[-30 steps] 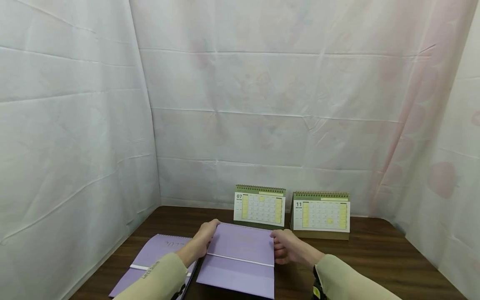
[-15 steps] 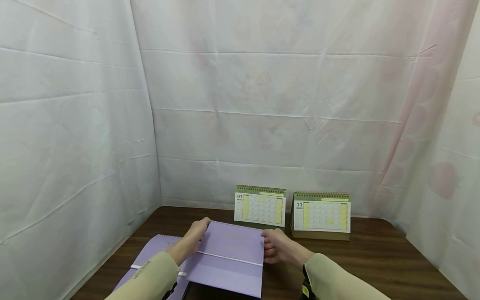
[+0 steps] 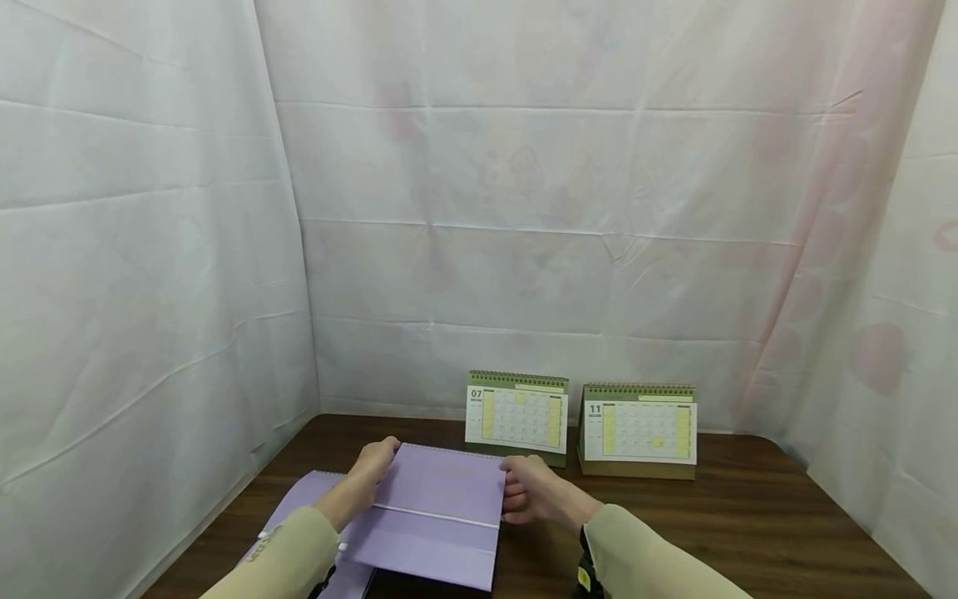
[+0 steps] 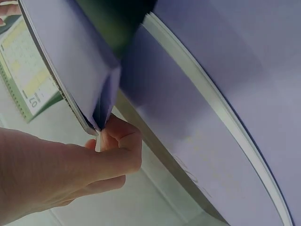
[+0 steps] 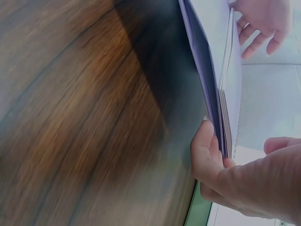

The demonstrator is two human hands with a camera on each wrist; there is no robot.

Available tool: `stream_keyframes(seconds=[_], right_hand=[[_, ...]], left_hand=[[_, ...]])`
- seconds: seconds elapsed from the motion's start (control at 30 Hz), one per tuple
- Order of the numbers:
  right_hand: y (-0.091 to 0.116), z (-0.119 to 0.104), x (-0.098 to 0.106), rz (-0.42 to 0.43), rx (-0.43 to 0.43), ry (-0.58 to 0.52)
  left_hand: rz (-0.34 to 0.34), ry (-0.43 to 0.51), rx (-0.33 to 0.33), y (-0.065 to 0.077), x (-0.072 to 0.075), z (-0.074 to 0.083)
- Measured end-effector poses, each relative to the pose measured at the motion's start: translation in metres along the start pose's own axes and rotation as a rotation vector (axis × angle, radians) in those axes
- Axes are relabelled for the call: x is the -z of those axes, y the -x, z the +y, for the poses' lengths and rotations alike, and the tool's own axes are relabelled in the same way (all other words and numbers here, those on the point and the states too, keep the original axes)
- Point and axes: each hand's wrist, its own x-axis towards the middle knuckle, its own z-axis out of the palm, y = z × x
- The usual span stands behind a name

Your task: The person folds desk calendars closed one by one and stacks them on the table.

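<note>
A purple desk calendar [image 3: 427, 541] with a white band [image 3: 437, 515] across it and a spiral along its far edge is held between both hands. My left hand [image 3: 367, 472] pinches its far left corner, thumb and bent fingers at the edge in the left wrist view. At the far right corner, my right hand [image 3: 533, 491] grips it, fingers curled under the layered edge [image 5: 225, 122]. The held calendar is tilted and overlaps a second purple calendar [image 4: 178, 127], which lies at the left of the table, partly hidden by the left sleeve.
Two green-topped desk calendars stand upright behind, one showing 07 [image 3: 516, 416] and one showing 11 [image 3: 639, 431]. The dark wooden table [image 3: 748, 516] extends right. Pale patterned curtains [image 3: 524, 208] enclose the back and sides.
Both hands have moved left, carrying the held purple calendar over the second one, which is now more covered. The standing calendars have stayed in place.
</note>
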Motion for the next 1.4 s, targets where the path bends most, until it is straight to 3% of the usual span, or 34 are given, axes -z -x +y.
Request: stream_keyframes(seconds=[0.83, 1.13, 1.4], right_hand=[[-0.002, -0.007, -0.037, -0.121, -0.003, -0.045], [-0.003, -0.008, -0.051, -0.118, 0.024, -0.073], [-0.003, -0.009, -0.058, -0.19, 0.017, -0.073]], left_hand=[[0.096, -0.079, -0.012, -0.012, 0.037, -0.013], [0.142, -0.12, -0.032, -0.014, 0.048, -0.02], [0.15, -0.12, -0.027, -0.014, 0.059, -0.029]])
